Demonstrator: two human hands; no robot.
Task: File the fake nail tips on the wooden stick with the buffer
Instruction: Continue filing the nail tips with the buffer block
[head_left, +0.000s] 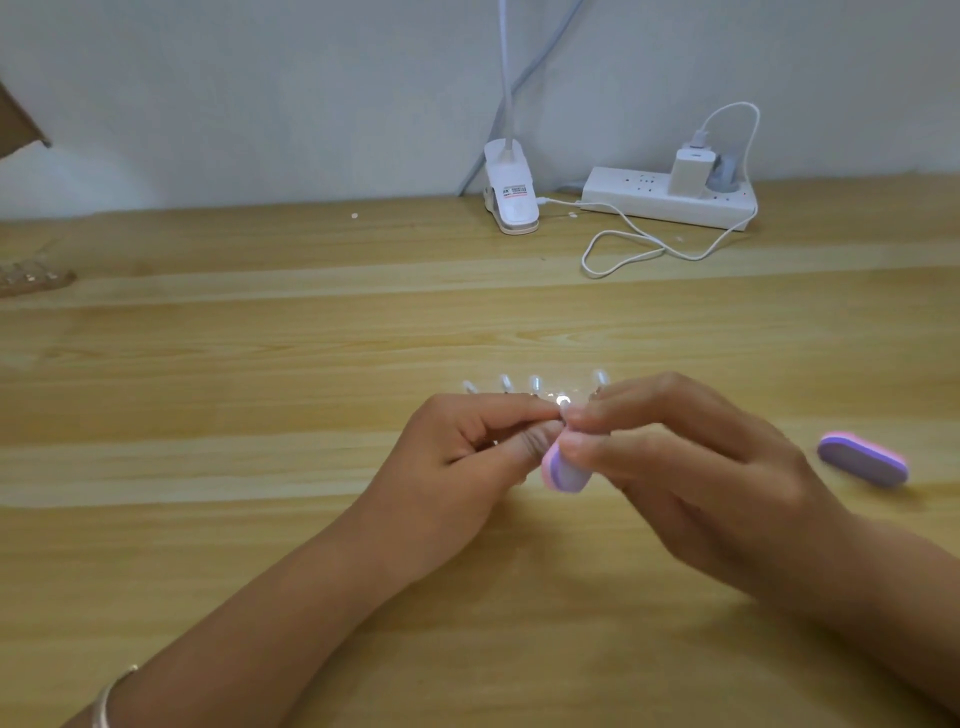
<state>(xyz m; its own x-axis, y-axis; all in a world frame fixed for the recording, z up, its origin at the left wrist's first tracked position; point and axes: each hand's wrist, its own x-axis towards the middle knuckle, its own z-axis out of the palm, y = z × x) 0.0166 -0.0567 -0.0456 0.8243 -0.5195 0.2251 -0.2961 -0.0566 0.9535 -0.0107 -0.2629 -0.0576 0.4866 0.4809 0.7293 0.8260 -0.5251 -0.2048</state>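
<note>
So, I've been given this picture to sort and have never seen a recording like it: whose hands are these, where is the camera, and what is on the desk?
There is no machine here. A person wears one camera on the head, looking forward and down, so you see their own two hands from above. The left hand pinches a row of clear nail tips; the stick they sit on is mostly hidden behind the fingers. The right hand holds a small pink and purple buffer close to one tip. On the wooden table a second buffer lies to the right. At the back are a power strip with a charger, a looping white cable and a white lamp clip.
</note>
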